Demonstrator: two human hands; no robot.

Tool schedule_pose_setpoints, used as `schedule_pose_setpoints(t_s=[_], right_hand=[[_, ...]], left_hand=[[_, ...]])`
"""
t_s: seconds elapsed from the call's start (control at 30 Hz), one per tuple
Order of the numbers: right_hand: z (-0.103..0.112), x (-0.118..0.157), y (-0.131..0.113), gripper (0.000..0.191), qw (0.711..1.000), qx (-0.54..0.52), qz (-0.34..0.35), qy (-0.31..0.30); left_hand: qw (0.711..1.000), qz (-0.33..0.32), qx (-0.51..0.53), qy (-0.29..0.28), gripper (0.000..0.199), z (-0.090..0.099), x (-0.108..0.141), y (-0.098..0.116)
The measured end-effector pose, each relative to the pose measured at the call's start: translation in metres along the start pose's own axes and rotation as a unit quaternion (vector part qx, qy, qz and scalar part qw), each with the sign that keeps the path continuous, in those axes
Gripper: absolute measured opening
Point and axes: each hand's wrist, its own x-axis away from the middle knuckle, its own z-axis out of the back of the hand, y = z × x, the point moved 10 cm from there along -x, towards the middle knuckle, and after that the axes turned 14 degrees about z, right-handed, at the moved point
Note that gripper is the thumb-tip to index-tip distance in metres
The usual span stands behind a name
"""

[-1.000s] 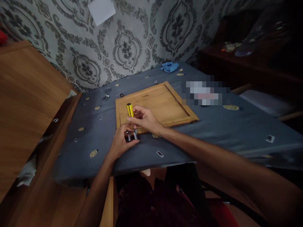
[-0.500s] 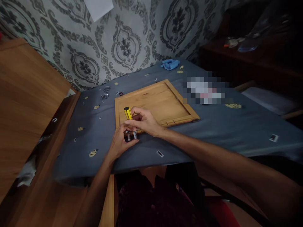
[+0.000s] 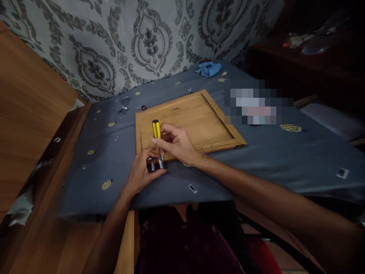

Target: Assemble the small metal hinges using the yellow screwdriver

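A framed wooden cabinet door (image 3: 182, 121) lies flat on the cloth-covered table. At its near left corner is a shiny metal hinge (image 3: 161, 163), which my left hand (image 3: 141, 171) grips between thumb and fingers. My right hand (image 3: 179, 142) pinches a screwdriver (image 3: 156, 129) with a yellow and black handle. The screwdriver stands nearly upright, its shaft pointing down at the hinge. Its tip is too small to make out, so I cannot tell whether it sits in a screw.
More small metal parts (image 3: 123, 109) lie on the table at the back left. A blue cloth (image 3: 209, 69) is crumpled near the wall. To the right of the door is a blurred-out item (image 3: 255, 106). Tall wooden furniture (image 3: 34, 95) borders the left side.
The screwdriver has turned more upright, and its shaft now shows above the hinge. My left hand keeps its grip. The view has shifted slightly.
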Motion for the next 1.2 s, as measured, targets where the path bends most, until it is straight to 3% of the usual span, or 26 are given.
schedule_pose_setpoints(t_s=[0.23,0.43,0.67,0.8,1.07,1.2], right_hand=[[0.000,0.001,-0.001,0.041,1.000,0.016,0.008,-0.005],[-0.001,0.000,0.002,0.040,1.000,0.023,0.017,-0.009],[-0.010,0.002,-0.001,0.030,0.996,0.028,0.005,-0.083],[-0.014,0.002,-0.002,0.035,0.996,-0.013,0.017,-0.091],[-0.007,0.002,-0.005,0.050,0.999,0.032,0.020,-0.021],[0.005,0.000,-0.012,0.051,0.996,0.073,0.045,0.028]], left_hand=[[1.000,-0.015,-0.010,0.010,0.039,0.001,0.001,0.004],[1.000,-0.004,-0.015,0.005,0.040,0.000,0.000,0.002],[1.000,-0.014,-0.017,0.013,0.042,0.001,0.001,0.003],[1.000,-0.022,-0.017,0.011,0.042,0.002,0.001,0.006],[1.000,-0.022,-0.021,0.004,0.040,0.001,0.000,0.006],[1.000,-0.010,-0.016,-0.003,0.055,0.001,0.000,0.003]])
